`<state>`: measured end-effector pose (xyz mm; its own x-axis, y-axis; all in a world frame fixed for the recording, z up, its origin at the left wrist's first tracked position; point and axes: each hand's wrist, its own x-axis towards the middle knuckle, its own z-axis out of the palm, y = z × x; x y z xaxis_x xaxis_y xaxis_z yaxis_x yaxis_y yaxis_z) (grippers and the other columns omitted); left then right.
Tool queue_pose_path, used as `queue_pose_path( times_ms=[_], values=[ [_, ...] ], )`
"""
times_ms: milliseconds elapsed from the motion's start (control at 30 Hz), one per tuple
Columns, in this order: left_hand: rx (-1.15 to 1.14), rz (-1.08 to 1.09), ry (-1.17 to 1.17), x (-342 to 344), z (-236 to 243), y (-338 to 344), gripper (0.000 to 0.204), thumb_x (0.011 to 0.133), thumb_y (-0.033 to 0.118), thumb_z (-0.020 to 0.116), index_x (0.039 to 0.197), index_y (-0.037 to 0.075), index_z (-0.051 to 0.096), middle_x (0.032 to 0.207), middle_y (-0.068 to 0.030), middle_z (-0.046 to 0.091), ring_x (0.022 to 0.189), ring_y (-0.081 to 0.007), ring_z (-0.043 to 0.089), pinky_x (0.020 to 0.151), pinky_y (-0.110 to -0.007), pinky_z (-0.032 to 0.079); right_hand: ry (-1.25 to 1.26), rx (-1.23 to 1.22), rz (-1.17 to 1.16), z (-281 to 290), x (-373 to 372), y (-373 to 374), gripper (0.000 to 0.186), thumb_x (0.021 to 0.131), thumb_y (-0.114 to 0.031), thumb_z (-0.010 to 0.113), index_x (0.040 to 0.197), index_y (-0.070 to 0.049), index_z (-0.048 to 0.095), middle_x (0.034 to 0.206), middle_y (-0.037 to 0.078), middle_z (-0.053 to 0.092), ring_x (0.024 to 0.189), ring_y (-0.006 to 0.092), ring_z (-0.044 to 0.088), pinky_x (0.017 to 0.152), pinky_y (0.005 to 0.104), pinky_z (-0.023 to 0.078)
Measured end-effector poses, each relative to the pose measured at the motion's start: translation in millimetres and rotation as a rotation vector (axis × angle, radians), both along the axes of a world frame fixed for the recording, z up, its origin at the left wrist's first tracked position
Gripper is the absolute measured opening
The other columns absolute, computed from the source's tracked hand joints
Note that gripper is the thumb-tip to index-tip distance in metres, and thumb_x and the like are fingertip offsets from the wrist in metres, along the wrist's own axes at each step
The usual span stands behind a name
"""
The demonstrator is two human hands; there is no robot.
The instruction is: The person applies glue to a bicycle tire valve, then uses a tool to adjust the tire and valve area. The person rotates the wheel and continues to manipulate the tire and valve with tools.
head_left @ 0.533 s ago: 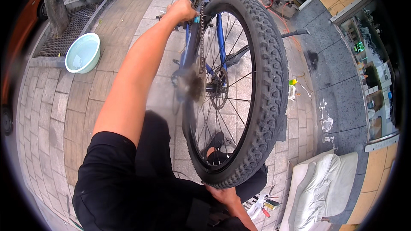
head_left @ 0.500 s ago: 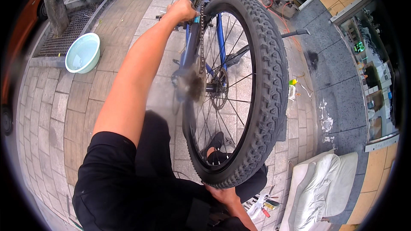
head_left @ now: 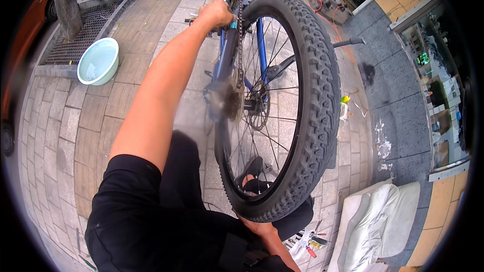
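Observation:
A bicycle wheel with a knobbly black tyre stands upright in front of me, fixed in a blue bicycle frame. My left hand reaches forward and is closed around a frame tube beside the chain. Below the tyre's near end, my right hand is pressed against the rubber, its fingers partly hidden by the tyre. A disc brake rotor shows at the hub. The rear sprockets and derailleur look blurred.
At the left a pale green basin holds water, near a tree trunk in a grate. Tools lie by my leg. A cushioned seat stands at the lower right. An orange hose runs on the ground ahead. A black bar sticks out right.
The view has shifted very slightly, and the spokes sit a little differently. Both hands keep their places on the frame and the tyre.

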<state>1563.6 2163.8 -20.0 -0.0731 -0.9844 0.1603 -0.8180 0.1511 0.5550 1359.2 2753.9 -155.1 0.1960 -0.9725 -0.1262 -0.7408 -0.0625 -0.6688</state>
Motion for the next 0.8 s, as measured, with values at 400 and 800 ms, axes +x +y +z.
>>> queue_pose_path(
  times_ms=[400, 800],
  values=[
    [-0.060, 0.062, 0.099, 2, -11, 24, 0.034, 0.090, 0.047, 0.076, 0.107, 0.018, 0.083, 0.097, -0.0106, 0.080, 0.101, -0.0288, 0.075, 0.093, -0.044, 0.054, 0.070, -0.086, -0.008, -27, -4, 2, 0.054, 0.086, -0.025, 0.079, 0.134, -0.005, 0.062, 0.137, 0.019, 0.060, 0.128, 0.0406, 0.054, 0.114, 0.0479, 0.037],
    [-0.107, -0.009, 1.010, 64, -48, 194, 0.050, 0.101, 0.045, 0.070, 0.112, -0.004, 0.076, 0.102, -0.0091, 0.076, 0.097, -0.0160, 0.068, 0.087, -0.032, 0.052, -0.472, -0.064, -0.524, 75, -39, -47, 0.033, 0.100, -0.016, 0.066, 0.127, 0.002, 0.066, 0.121, 0.011, 0.073, 0.111, 0.0290, 0.069, 0.101, 0.0396, 0.053]
  ],
)
